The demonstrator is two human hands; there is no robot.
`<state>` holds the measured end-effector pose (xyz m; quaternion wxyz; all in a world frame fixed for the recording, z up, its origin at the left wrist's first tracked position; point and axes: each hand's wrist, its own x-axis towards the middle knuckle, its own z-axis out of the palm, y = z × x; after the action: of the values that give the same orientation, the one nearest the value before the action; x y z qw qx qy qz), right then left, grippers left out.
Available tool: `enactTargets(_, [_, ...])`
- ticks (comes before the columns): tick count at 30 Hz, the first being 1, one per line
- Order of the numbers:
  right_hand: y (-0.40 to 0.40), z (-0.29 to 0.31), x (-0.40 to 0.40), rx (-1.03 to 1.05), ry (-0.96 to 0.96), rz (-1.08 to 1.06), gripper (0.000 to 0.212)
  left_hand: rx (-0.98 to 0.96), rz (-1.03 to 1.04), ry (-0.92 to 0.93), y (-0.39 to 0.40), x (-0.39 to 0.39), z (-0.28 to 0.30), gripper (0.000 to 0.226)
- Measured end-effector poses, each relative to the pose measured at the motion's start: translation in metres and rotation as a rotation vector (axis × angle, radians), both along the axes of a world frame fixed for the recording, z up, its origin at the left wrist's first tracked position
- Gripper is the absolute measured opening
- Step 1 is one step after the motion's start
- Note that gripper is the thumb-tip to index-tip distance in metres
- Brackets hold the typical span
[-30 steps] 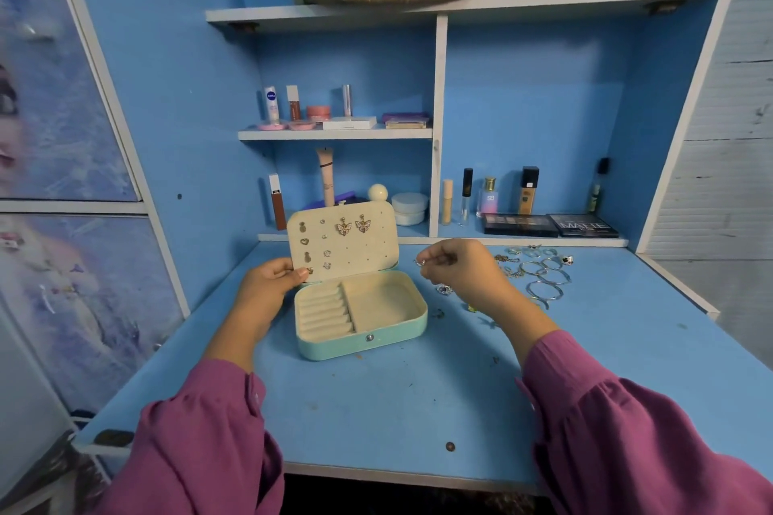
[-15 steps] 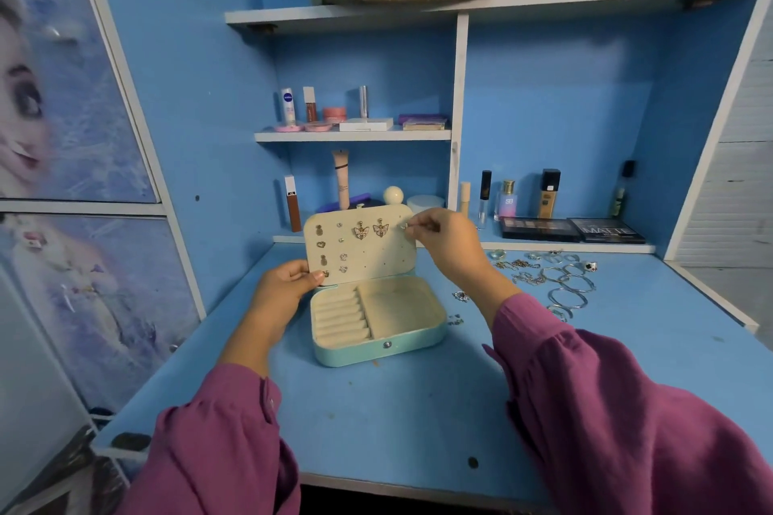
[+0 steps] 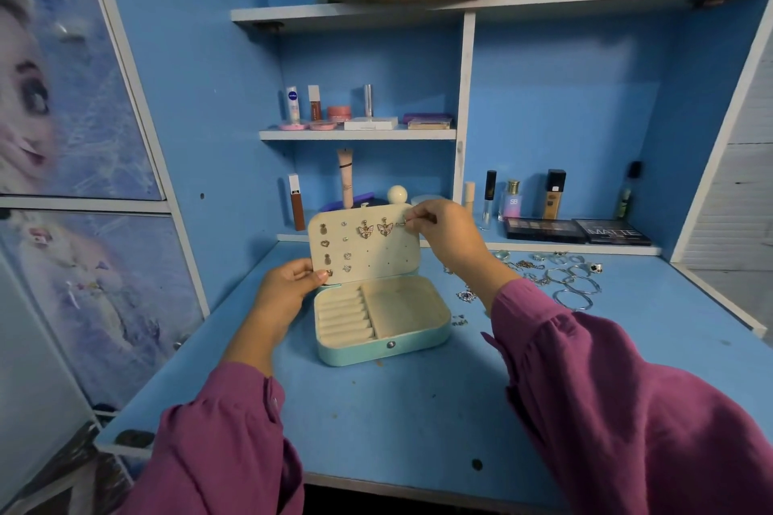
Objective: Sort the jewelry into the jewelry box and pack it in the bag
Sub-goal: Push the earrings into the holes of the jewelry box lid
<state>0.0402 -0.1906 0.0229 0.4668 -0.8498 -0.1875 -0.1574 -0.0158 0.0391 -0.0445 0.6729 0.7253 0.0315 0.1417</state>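
While left hand (image 3: pixel 288 284) holds lid (image 3: pixel 364 249), right hand (image 3: pixel 443 230) pinches earring (image 3: pixel 400 224).

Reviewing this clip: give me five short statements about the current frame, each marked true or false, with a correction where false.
1. The jewelry box lies open on the blue desk. True.
2. The left hand rests flat on the desk. False: it holds the lower left edge of the raised lid.
3. The right hand pinches a small earring at the lid's upper right. True.
4. The ring rolls in the box are full of rings. False: they show no rings.
5. Bangles lie on the desk to the right of the box. True.
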Motion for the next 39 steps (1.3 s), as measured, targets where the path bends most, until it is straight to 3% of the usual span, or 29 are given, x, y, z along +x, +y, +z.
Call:
enactTargets(5, [0.003,0.003,0.003,0.033,0.018,-0.030,0.006,0.016,0.007,-0.013,-0.001,-0.001,0.001,0.017])
enactTargets(11, [0.003,0.010,0.001,0.050,0.068,-0.069,0.024,0.019,0.011,-0.009,-0.001,-0.002,0.002,0.017])
enactTargets(14, [0.001,0.012,0.000,0.059,0.116,-0.077,0.020,0.018,0.010,-0.007,0.000,-0.002,0.001,0.017])
enactTargets(28, [-0.022,0.018,-0.035,0.529,0.506,0.136,0.011,0.033,0.038,-0.028,-0.006,-0.007,0.006,0.013])
enactTargets(34, [-0.032,0.015,-0.040,0.591,0.630,0.233,0.018,-0.020,0.045,-0.027,-0.008,-0.008,0.007,0.013])
enactTargets(39, [-0.032,0.012,-0.040,0.675,0.698,0.254,0.009,-0.003,0.076,-0.040,-0.005,-0.007,0.006,0.013])
